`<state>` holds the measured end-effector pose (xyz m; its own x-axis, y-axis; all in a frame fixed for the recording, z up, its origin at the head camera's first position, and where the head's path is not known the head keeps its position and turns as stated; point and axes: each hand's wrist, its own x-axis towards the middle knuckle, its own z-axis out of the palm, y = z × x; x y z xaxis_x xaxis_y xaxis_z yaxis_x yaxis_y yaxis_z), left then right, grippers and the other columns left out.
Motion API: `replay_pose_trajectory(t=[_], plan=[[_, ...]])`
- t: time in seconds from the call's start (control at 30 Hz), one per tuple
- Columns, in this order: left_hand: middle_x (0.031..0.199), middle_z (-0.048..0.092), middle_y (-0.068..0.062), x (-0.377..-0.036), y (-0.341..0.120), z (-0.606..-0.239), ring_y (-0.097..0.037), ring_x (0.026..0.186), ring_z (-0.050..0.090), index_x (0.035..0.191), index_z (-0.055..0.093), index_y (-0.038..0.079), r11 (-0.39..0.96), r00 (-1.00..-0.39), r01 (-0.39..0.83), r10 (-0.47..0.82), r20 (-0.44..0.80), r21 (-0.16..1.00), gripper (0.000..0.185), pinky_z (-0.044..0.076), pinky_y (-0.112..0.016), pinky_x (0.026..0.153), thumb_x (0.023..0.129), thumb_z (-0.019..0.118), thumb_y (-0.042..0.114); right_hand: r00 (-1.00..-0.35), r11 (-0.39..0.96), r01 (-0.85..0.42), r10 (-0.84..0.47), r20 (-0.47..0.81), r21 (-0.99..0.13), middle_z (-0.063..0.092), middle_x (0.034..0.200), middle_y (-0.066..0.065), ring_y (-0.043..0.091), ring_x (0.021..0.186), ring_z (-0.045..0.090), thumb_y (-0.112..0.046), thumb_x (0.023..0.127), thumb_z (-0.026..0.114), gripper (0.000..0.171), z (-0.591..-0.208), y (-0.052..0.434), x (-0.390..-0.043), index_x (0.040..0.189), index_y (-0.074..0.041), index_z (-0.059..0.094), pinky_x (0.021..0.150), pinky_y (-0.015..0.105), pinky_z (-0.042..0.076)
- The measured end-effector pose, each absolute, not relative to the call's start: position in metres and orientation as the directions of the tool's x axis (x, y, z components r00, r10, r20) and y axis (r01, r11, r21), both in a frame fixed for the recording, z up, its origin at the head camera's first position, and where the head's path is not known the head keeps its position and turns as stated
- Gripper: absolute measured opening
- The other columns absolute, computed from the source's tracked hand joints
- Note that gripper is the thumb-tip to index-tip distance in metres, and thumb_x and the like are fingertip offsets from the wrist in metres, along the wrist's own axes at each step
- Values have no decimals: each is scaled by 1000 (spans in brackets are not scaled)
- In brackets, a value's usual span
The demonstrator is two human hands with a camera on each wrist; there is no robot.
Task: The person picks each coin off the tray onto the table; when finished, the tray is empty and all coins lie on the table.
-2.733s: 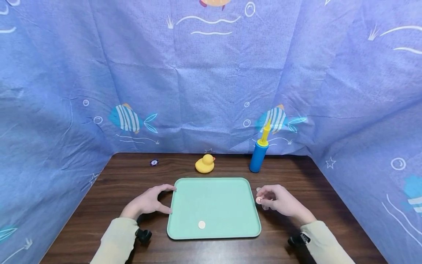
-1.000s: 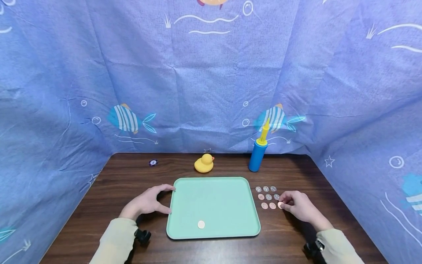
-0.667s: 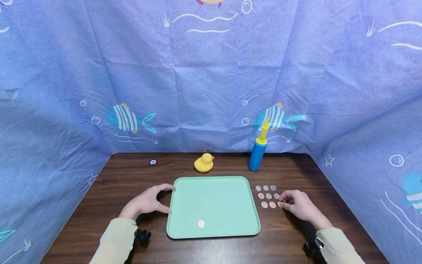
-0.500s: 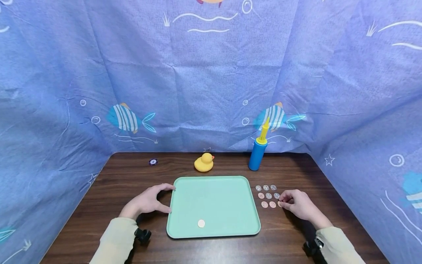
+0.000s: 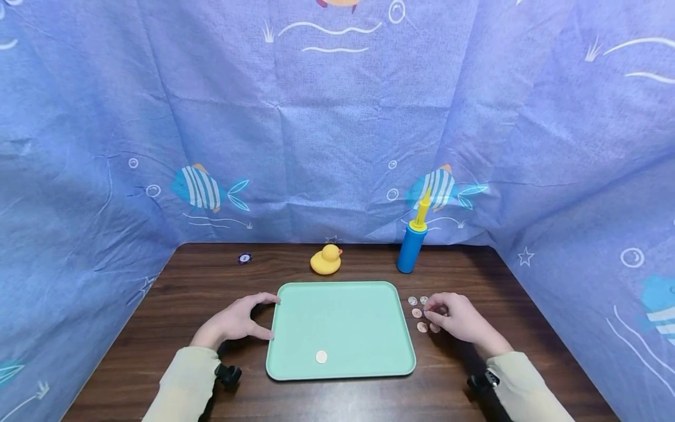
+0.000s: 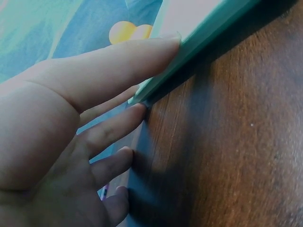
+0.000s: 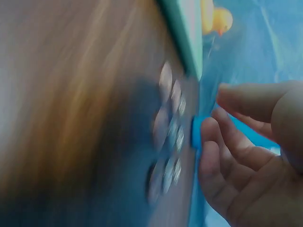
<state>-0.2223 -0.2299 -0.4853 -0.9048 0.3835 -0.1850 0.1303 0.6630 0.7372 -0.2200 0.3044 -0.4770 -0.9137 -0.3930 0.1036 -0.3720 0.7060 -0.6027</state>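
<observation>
My left hand (image 5: pixel 239 319) rests against the left rim of the pale green tray (image 5: pixel 348 328), thumb and index fingertips touching it. In the left wrist view its fingers (image 6: pixel 111 130) are spread and relaxed. One pale coin (image 5: pixel 321 357) lies flat near the tray's front. To the right of the tray, several copper and silver coins (image 5: pixel 416 313) lie in rows on the table. My right hand (image 5: pixel 454 316) hovers over them and hides some. In the right wrist view its thumb (image 7: pixel 253 100) and fingers stand apart with nothing between them, and the coins (image 7: pixel 160 128) lie below.
A yellow rubber duck (image 5: pixel 326 261) sits behind the tray. A blue hand pump (image 5: pixel 412 249) with a yellow nozzle stands upright at the back right. A dark poker chip (image 5: pixel 245 258) lies at the back left. A blue fish-print cloth (image 5: pixel 337 146) surrounds the dark wooden table (image 5: pixel 337 401).
Earlier my right hand placed a coin at the right end of the front row. It has since let go and moved left over the coins. My left hand has stayed put.
</observation>
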Motion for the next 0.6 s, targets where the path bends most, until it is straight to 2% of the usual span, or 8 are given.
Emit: replay_pose_trajectory(t=[0.13, 0.17, 0.4, 0.6], plan=[[153, 53, -13, -222, -230, -485, -40, 146, 43, 146, 60, 19, 661, -904, 131, 386, -184, 739, 77, 38, -65, 115, 78, 95, 29, -881, 638, -380, -470, 53, -669, 70, 78, 2, 16, 56, 64, -10, 99, 73, 2, -470, 277, -223, 99, -9, 74, 53, 29, 55], [154, 53, -13, -221, -230, -485, -40, 146, 43, 146, 60, 19, 661, -904, 131, 386, -185, 739, 77, 38, -65, 115, 78, 95, 29, -870, 629, -395, -490, 53, -670, 71, 81, 2, 16, 57, 64, -9, 99, 73, 2, -468, 271, -224, 101, -8, 74, 52, 29, 56], [154, 53, -13, -221, -229, -484, -40, 146, 43, 146, 60, 19, 659, -902, 126, 387, -190, 741, 77, 39, -64, 114, 78, 95, 28, -798, 608, -530, -593, 106, -591, 71, 92, -10, 2, 81, 63, -10, 96, 77, 7, -460, 226, -226, 103, -9, 76, 73, 27, 57], [154, 53, -12, -221, -231, -484, -40, 146, 43, 146, 60, 20, 659, -903, 123, 384, -191, 742, 77, 39, -64, 114, 78, 95, 29, -736, 546, -590, -667, 118, -596, 72, 92, -7, 1, 81, 64, -6, 95, 77, 7, -458, 194, -227, 101, -6, 76, 71, 26, 58]])
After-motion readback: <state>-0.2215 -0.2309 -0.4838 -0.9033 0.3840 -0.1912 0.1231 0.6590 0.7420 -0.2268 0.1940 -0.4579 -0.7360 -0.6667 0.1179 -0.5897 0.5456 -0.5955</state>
